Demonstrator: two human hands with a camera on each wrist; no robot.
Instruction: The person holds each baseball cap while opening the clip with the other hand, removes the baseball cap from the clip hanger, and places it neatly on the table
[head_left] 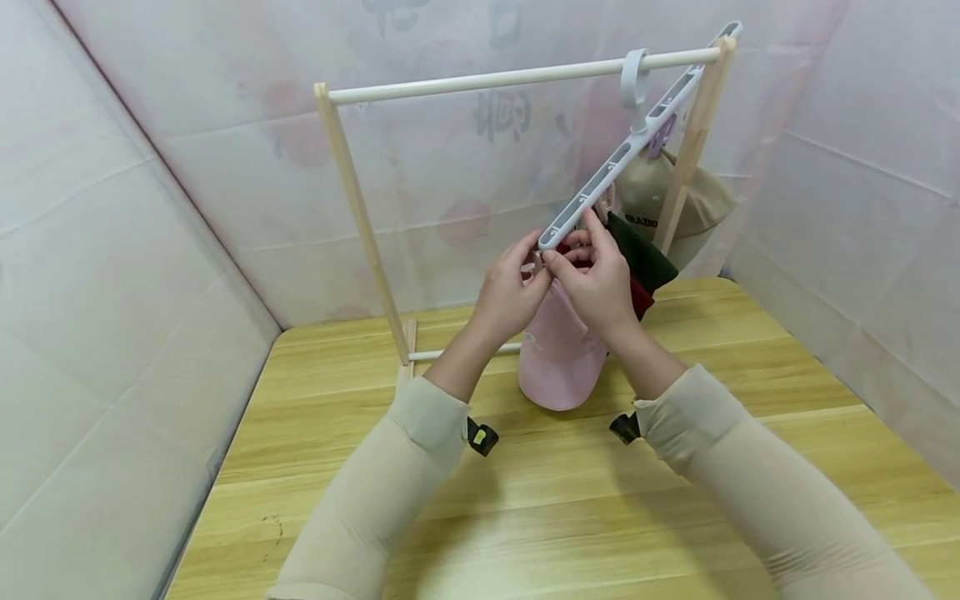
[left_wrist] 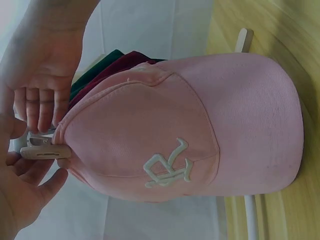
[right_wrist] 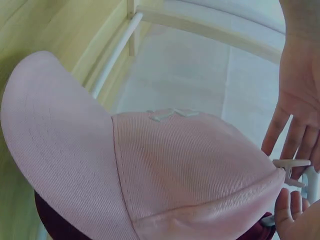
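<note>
I see both hands raised together at the low end of a grey hanger (head_left: 622, 154), which hangs tilted from the white rail (head_left: 517, 77) of a wooden rack (head_left: 360, 217). The hanger's hook sits on the rail at about 1 o'clock from the hands, and its bar slopes down toward them.

My left hand (head_left: 510, 292) has its fingers curled and drawn together at a small pale clip (left_wrist: 42, 150) at the hanger's end. In the left wrist view, the thumb lies under the clip and the fingers (left_wrist: 40, 107) lie above it, pinching it. My right hand (head_left: 596, 279) meets the left from 3 o'clock. Its fingers are curled, its fingertips (right_wrist: 285, 207) are close together at the same clip, and I judge that they pinch it.

A pink cap (head_left: 558, 350) hangs directly below the hands at 6 o'clock. The clip grips the top edge of its crown, its brim points down toward the wooden table (head_left: 750, 467), and a white stitched emblem (left_wrist: 167, 170) shows on its front. I cannot tell whether the brim touches the table.

Behind the pink cap, at 3 o'clock from it, hang a dark red cap (left_wrist: 120, 67) and a green cap (head_left: 645, 254). A beige cap (head_left: 660, 200) hangs further back, near the rack's right post, at about 1 o'clock.
</note>
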